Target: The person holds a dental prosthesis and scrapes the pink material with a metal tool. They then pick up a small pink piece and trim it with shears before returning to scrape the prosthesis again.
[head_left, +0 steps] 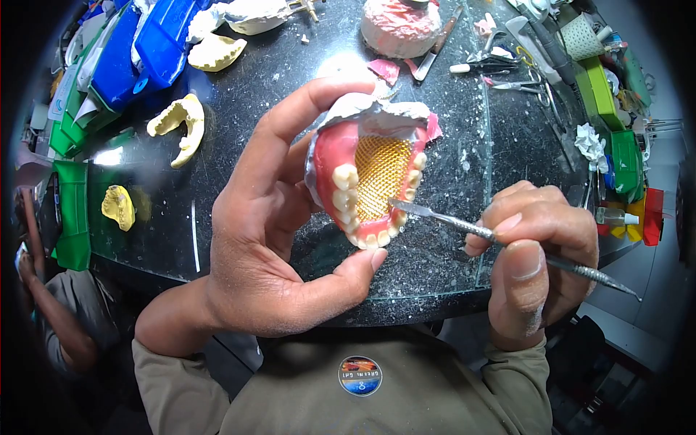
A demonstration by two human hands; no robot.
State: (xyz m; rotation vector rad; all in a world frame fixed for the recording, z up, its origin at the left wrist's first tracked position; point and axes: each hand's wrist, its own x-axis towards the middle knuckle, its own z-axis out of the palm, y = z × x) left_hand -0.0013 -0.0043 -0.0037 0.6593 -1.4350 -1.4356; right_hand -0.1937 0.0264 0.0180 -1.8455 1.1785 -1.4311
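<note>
1. A dark, dust-speckled tabletop (239, 87) spans the view; blue bins (161, 43) sit at 10 o'clock, scissors (533, 85) at 2 o'clock.
2. The left hand (268, 232), at 8 o'clock, curves in a wide C, fingers behind and thumb at the front teeth, holding a dental model.
3. The right hand (540, 246), at 4 o'clock, is closed in a pen-like pinch on a slim metal tool.
4. The dental model (336, 156), with pink gum, cream teeth and gold mesh (382, 167), is held near the centre, at 2 o'clock from the left palm and 10 o'clock from the right hand.
5. The metal tool (457, 222) points to 10 o'clock, its flat tip at the mesh's right edge; contact is unclear.
6. A round badge (360, 375) on the shirt, at 6 o'clock, bears upside-down lettering, too small to read surely.
</note>
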